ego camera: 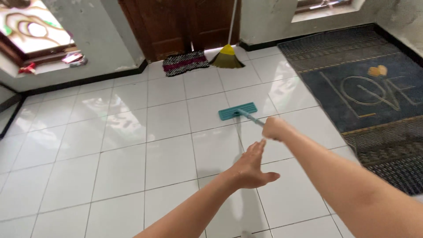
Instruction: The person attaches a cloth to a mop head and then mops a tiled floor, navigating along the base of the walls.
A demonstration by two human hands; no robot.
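We note the flat mop (238,111) lying on the white tiled floor (110,145), in the middle of the room. Its teal head runs crosswise, left to right, with the right end slightly farther away. Its handle slants from the head back and rightward into our right hand (274,128). That hand is extended ahead, fingers wrapped tight about the handle. Our left hand (251,165) is held out below it, palm turned rightward, fingers straight and pressed together, thumb splayed, touching nothing. A broom (227,57) leans by the wooden door (176,22); a dark rug (365,83) lies at right.
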